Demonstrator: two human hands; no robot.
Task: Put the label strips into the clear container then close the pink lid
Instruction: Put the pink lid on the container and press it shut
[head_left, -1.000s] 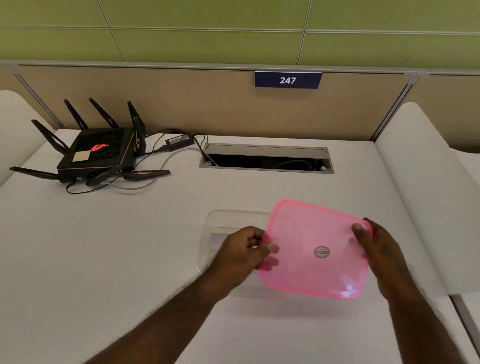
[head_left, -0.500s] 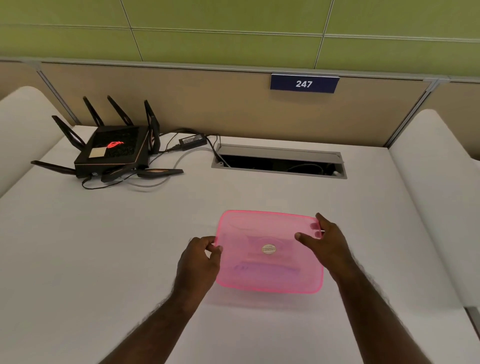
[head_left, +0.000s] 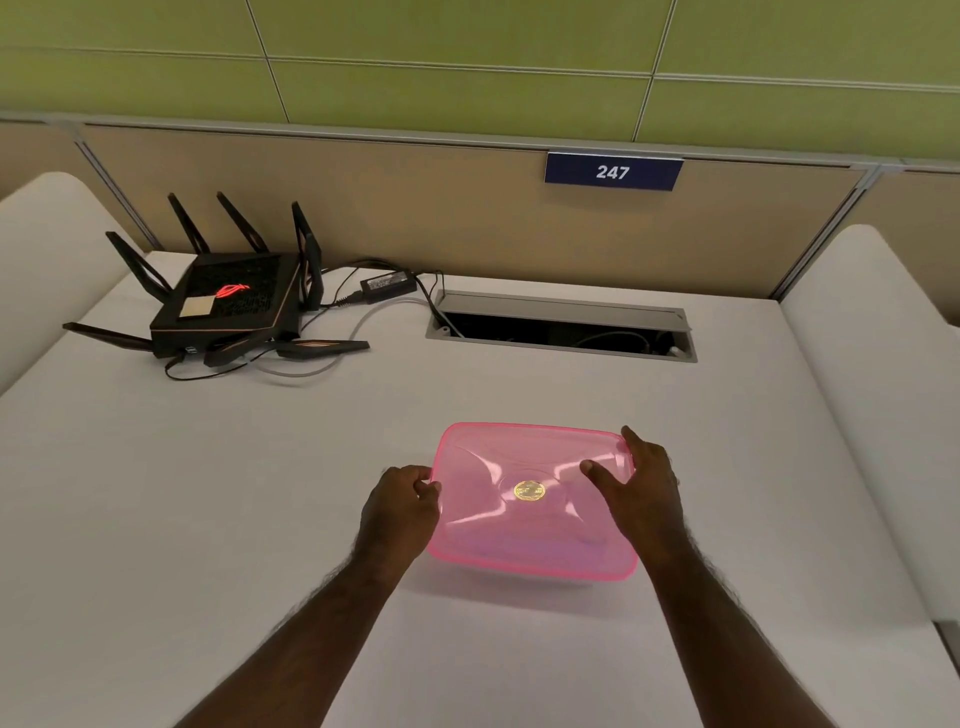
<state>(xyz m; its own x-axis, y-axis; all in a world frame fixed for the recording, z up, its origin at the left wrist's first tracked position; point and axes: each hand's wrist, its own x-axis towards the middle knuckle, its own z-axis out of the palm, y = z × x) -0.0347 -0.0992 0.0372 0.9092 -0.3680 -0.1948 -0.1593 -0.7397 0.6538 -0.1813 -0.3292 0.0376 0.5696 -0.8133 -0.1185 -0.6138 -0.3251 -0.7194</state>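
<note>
The pink lid (head_left: 530, 525), tilted aside a second ago, now lies level. The left hand (head_left: 402, 506) and right hand (head_left: 647, 486) pinch its edges.

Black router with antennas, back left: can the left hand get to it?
Probably yes: only white tabletop separates the left hand from the black antenna router, but it grips the pink plastic lid.

Def an office imo, cubicle-type setup. A white desk (head_left: 208, 493) is butting up against a tan partition (head_left: 415, 208) w/ a blue number plate (head_left: 613, 172) reading 247 hanging on it. Green wall panels (head_left: 467, 52) are running above. A cable cutout (head_left: 561, 325) is sitting open at the back of the desk, and a black router (head_left: 228, 301) w/ antennas is glowing red near its power brick (head_left: 388, 282).
</note>
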